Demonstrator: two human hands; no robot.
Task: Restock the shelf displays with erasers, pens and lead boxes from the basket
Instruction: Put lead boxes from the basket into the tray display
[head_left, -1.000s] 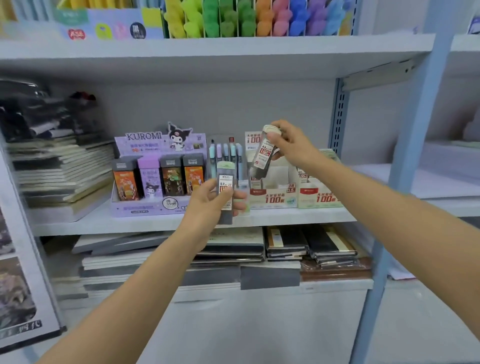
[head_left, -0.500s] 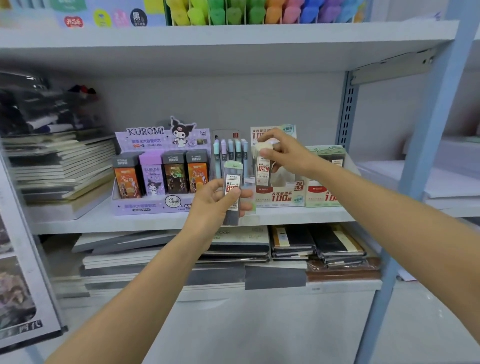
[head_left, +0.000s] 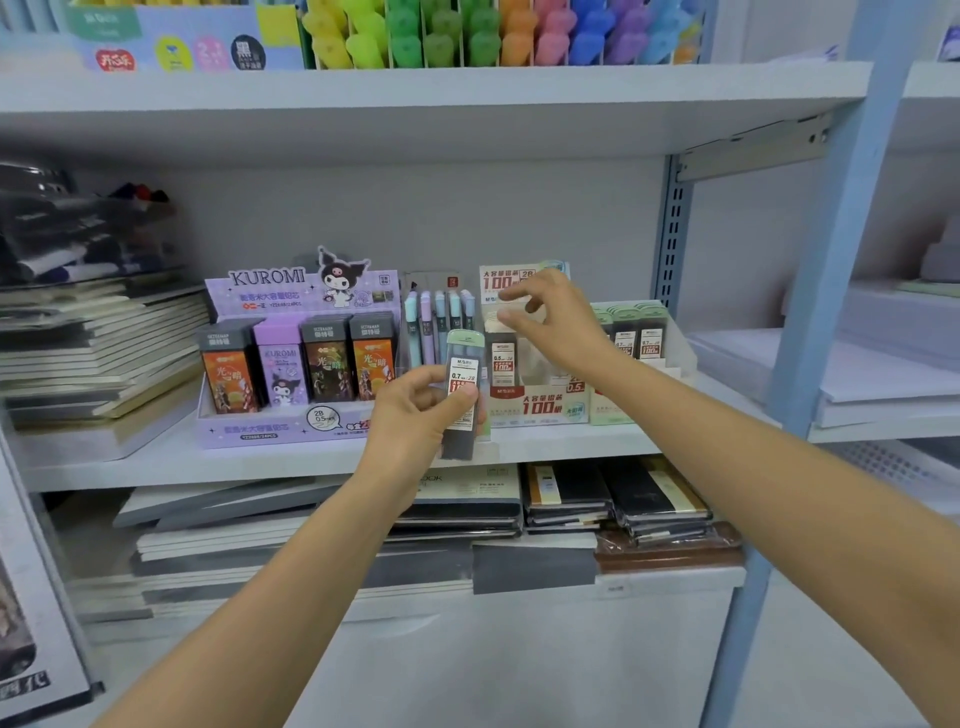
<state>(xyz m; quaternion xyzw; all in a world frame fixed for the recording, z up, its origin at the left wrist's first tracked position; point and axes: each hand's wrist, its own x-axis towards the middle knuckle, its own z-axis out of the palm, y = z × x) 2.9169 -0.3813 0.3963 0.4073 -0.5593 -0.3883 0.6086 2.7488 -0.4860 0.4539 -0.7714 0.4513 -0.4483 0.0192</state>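
Note:
My left hand (head_left: 415, 415) grips a dark lead box with a green cap (head_left: 461, 395) upright in front of the middle shelf (head_left: 545, 447). My right hand (head_left: 556, 322) hovers over the white and red lead display (head_left: 545, 405), fingers spread and holding nothing. A lead box with a white cap (head_left: 501, 353) stands in that display just under my fingertips. A second display (head_left: 636, 332) to the right holds green-capped lead boxes. Pens (head_left: 439, 322) stand in a holder between the displays.
A purple Kuromi display (head_left: 291, 364) with several boxes stands left of my hands. Notebooks are stacked at far left (head_left: 98, 353) and on the shelf below (head_left: 571, 499). Coloured markers (head_left: 493, 36) fill the top shelf. A blue upright post (head_left: 821, 312) stands at right.
My right hand lowered the white-capped lead box into the white and red display and let go of it. The left hand kept its box almost still.

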